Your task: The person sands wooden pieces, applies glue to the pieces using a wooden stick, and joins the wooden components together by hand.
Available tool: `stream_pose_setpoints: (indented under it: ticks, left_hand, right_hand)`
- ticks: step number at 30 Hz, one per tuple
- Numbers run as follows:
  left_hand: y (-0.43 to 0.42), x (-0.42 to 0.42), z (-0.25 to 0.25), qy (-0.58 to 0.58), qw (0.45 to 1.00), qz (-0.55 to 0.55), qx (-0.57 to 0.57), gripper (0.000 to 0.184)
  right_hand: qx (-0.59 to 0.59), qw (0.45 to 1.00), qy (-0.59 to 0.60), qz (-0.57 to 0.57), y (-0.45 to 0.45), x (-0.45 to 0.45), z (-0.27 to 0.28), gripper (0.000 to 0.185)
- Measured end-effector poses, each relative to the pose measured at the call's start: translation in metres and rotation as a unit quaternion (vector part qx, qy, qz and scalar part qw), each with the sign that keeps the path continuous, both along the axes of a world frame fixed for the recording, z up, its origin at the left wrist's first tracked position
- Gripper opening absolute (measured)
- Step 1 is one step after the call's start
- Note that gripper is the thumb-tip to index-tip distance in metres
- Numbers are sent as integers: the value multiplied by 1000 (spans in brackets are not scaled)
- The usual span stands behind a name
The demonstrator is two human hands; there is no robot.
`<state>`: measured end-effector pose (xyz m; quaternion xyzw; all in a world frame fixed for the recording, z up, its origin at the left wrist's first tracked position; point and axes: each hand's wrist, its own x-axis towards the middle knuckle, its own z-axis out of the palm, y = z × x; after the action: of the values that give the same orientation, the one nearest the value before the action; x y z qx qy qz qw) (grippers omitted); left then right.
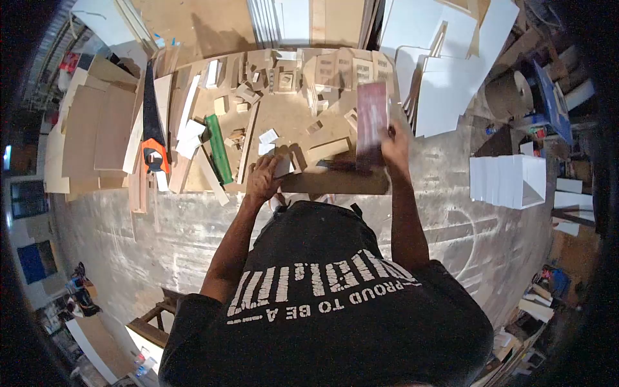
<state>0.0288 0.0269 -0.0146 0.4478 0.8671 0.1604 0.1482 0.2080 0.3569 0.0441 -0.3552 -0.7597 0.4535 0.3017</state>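
Note:
My right hand grips the edge of a reddish-brown flat board, which stands raised over the right part of the worktable and is slightly blurred. Near the front edge of the table, my left hand has its fingers closed about a small pale wooden block; part of the block is hidden by the fingers. Two small white pieces, one a white card, lie just beyond that hand. Between the hands, a wooden strip rests on the tabletop.
A green strip lies left of my left hand. Farther left is a handsaw with an orange handle. Small wood blocks are scattered toward the back. White sheets lean at the right, and white boxes stand beyond.

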Motion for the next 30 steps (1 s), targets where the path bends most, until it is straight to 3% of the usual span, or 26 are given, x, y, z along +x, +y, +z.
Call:
stream_pose_setpoints:
  ticks: [3,11,13,16,19,22,24,26,27,28,29,30]
  left_hand:
    - [-1,4,-13,-8,999,32,-37,78]
    - [-37,32,13,19,983,181,-16,92]
    - [-50,41,22,0,971,238,8,89]
    - [-68,57,29,2,958,285,38,78]
    - [-79,59,23,6,955,289,73,71]
    - [-73,54,29,-6,958,273,91,67]
    - [-63,42,26,2,967,236,101,67]
    - [-56,23,13,36,982,155,97,69]
    - [-48,16,12,8,985,142,102,69]
    - [-37,11,13,-21,986,127,106,70]
    - [-27,7,15,-49,987,111,108,71]
    - [-20,1,19,-19,994,67,88,69]
  right_hand:
    - [33,998,-34,-45,41,-66,14,22]
    - [57,992,-89,-66,158,-200,-106,36]
    - [-33,998,-51,-1,140,-197,-68,38]
    - [142,949,-279,-25,188,-220,-137,40]
    - [264,949,-138,-100,154,-208,-95,33]
    - [180,977,57,-94,87,-171,-3,21]
    - [138,984,112,-4,36,-136,22,13]
    - [78,978,144,131,-9,-106,-1,13]
    - [57,983,-44,170,-31,-93,-6,15]
    - [64,966,-74,240,-52,-83,-10,21]
    - [173,942,-110,268,-58,-70,-34,31]
    - [191,933,-142,270,-59,-59,-58,36]
